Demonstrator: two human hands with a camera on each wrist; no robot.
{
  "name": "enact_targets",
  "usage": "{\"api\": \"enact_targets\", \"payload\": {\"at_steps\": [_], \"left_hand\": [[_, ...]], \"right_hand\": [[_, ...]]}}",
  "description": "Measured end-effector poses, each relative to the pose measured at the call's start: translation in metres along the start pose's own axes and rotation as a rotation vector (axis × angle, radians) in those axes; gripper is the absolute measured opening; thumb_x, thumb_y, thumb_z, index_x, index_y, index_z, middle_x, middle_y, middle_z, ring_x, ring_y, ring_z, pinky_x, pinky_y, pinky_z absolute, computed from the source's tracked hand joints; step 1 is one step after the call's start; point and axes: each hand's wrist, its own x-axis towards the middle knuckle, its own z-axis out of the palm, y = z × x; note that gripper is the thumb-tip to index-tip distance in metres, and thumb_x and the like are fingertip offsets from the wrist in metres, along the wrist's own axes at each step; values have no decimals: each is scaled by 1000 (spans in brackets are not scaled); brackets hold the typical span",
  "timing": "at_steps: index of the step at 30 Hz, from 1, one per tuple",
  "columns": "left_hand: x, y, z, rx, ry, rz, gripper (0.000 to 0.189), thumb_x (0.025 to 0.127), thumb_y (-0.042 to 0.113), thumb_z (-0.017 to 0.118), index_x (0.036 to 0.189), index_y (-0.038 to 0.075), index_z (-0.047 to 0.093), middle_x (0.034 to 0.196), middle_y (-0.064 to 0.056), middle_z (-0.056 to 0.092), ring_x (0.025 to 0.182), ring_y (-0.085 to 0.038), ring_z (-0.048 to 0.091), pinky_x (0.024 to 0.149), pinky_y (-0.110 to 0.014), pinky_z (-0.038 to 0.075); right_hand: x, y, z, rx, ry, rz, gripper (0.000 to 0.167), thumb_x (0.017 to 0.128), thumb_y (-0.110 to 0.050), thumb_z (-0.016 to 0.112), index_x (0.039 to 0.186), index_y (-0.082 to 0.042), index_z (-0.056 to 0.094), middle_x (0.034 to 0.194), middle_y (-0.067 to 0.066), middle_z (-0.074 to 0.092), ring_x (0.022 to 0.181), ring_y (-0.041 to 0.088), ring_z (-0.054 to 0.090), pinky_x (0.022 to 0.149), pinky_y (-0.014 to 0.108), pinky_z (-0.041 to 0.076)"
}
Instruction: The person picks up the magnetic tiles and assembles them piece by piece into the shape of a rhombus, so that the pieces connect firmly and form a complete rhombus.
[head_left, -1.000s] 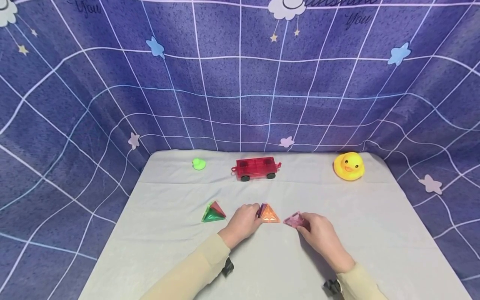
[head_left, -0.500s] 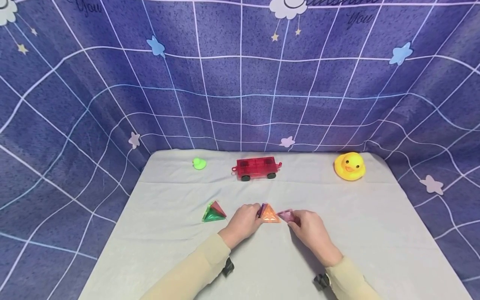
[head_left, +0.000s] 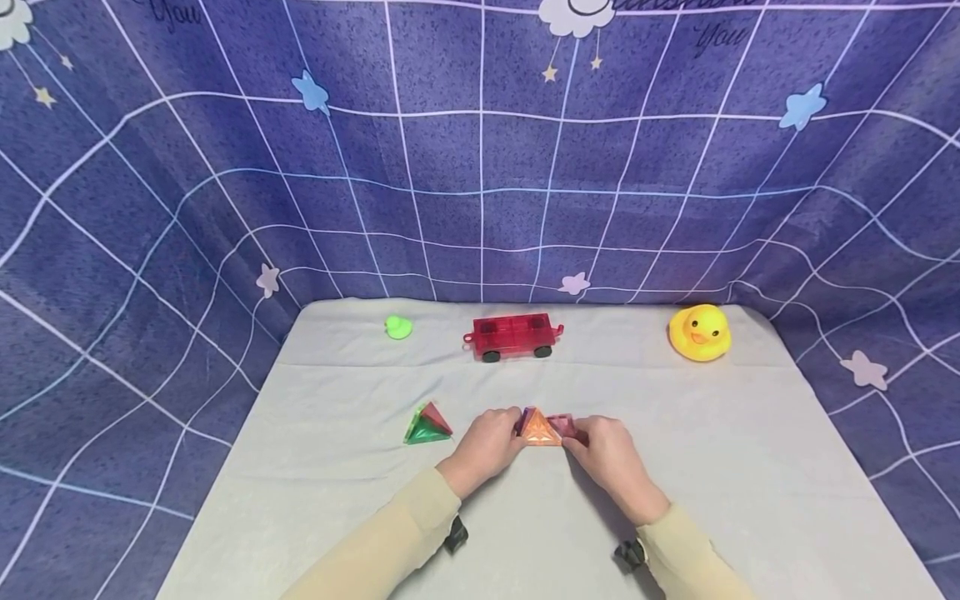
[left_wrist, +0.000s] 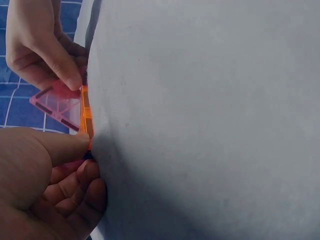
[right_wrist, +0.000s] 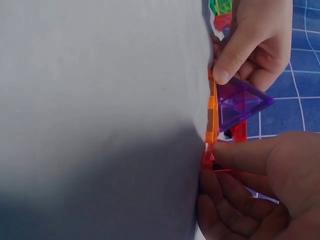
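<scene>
My left hand (head_left: 486,440) pinches an upright orange triangular magnetic tile (head_left: 539,431) at its left end. A translucent purple triangular tile (right_wrist: 245,102) stands behind the orange one and leans against it in the right wrist view. My right hand (head_left: 613,457) holds a pink triangular tile (left_wrist: 59,106) close at the orange tile's right edge. A red piece (right_wrist: 208,156) shows between the right thumb and fingers in the right wrist view. Whether the pink and orange edges touch is hidden by the fingers.
Left of my left hand stands a green-and-red tile pyramid (head_left: 428,426). Along the back are a small green duck (head_left: 398,327), a red wagon (head_left: 513,336) with black wheels and a yellow duck (head_left: 699,332). A pale cloth (head_left: 315,492) covers the table.
My right hand has moved left, bringing the pink tile from apart on the right up beside the orange tile. The left hand has stayed in place.
</scene>
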Motion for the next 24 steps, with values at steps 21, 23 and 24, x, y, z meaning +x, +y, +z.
{"api": "enact_targets", "payload": {"at_steps": [21, 23, 24], "left_hand": [[1, -2, 3, 12, 14, 8, 20, 90, 16, 83, 89, 10, 63, 71, 1, 61, 68, -18, 62, 64, -36, 51], [1, -2, 3, 9, 14, 11, 21, 89, 16, 83, 88, 10, 63, 70, 2, 60, 67, -17, 61, 63, -35, 50], [1, -2, 3, 8, 14, 13, 21, 89, 16, 83, 88, 10, 62, 70, 2, 60, 67, -17, 61, 63, -35, 50]], "right_hand": [[12, -10, 14, -8, 28, -25, 10, 81, -7, 89, 85, -6, 80, 74, 3, 73, 61, 12, 53, 59, 37, 47], [13, -11, 14, -10, 25, -26, 10, 81, -7, 89, 84, -6, 80, 74, 3, 73, 61, 12, 52, 59, 37, 46], [14, -11, 14, -12, 25, -26, 10, 81, -7, 90, 84, -6, 80, 74, 3, 73, 61, 12, 52, 59, 37, 46]]}}
